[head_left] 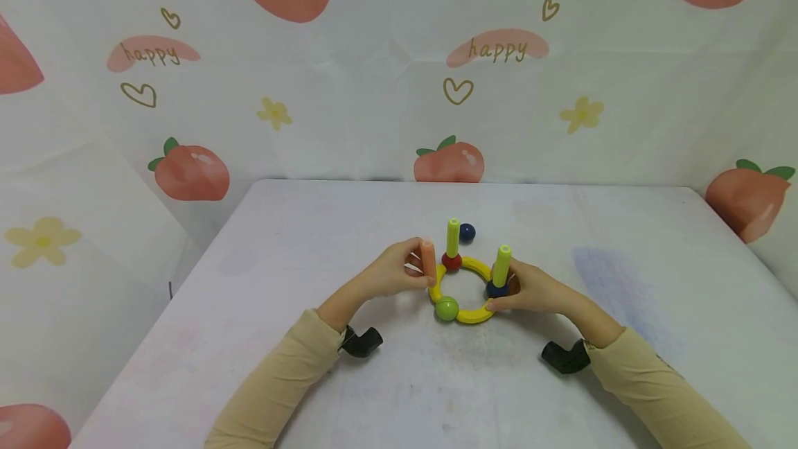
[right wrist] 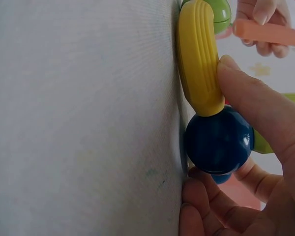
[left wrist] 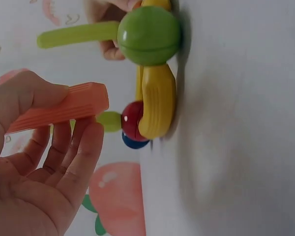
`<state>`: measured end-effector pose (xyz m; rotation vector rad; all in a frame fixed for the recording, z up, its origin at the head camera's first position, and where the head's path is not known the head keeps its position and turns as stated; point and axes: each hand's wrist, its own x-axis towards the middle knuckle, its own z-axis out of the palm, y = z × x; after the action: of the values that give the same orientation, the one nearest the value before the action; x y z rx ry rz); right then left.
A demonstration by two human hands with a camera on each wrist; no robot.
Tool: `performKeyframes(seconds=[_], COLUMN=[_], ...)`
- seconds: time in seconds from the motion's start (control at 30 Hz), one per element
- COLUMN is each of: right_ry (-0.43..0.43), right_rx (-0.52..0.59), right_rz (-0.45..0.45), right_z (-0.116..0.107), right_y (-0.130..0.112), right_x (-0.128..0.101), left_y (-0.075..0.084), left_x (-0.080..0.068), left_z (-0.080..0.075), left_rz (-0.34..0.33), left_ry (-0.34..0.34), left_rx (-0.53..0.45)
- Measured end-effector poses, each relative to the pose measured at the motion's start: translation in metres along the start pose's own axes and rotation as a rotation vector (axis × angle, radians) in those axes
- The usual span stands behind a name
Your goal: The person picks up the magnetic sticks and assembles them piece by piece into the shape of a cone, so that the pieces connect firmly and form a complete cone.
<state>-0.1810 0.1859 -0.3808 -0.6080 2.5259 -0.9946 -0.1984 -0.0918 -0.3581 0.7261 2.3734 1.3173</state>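
Observation:
A ring of yellow curved pieces [head_left: 475, 315] lies on the table, joined by a green ball [head_left: 446, 308], a red ball [head_left: 451, 261] and a dark blue ball [head_left: 497, 290]. Lime-green rods stand upright in the red ball and the blue ball. My left hand [head_left: 394, 270] pinches an orange rod [left wrist: 64, 105] between thumb and fingers, beside the ring's left side and above the green ball's level. At the ring's right, my right hand [head_left: 537, 288] holds it, thumb against a yellow piece [right wrist: 199, 59] and fingers curled around the blue ball [right wrist: 219, 142].
Behind the red ball, a separate dark blue ball [head_left: 467, 232] sits on the white tabletop [head_left: 349, 220]. Black curved mounts [head_left: 364, 343] show at both wrists. A printed cloth [head_left: 368, 89] hangs behind the table's far edge.

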Motion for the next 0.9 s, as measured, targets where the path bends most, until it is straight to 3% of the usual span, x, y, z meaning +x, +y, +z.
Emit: performKeyframes(seconds=[0.1,0.4,0.9], right_ry=[0.001,0.005,0.012], right_rx=[-0.002,-0.006,-0.007], right_rz=[0.000,0.003,-0.023], right_z=[0.000,-0.001,0.001], right_y=[0.000,0.000,0.000], right_x=[0.000,0.000,0.000], left_y=[0.005,0.015,0.013], left_x=[-0.002,-0.005,-0.006], left_z=[0.005,0.016,0.022], left_rz=[0.036,0.053,0.101], left_ry=[-0.025,-0.087,-0.120], left_rx=[-0.019,-0.032,-0.044])
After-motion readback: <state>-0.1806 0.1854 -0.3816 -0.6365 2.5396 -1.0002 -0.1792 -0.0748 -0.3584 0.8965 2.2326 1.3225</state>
